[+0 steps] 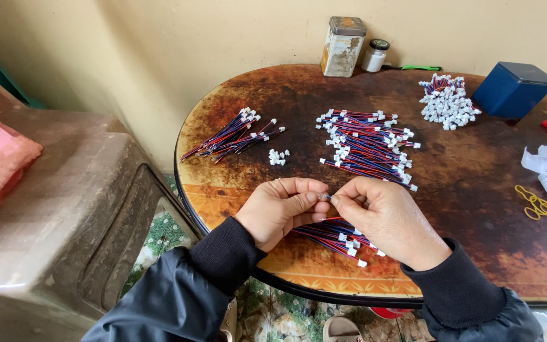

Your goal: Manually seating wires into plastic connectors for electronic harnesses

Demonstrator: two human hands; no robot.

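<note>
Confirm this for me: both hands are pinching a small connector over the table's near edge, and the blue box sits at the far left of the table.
Not quite. The head view shows the left hand and right hand pinching a small connector over the near edge of the table, but the blue box sits at the far right, not the far left.
</note>
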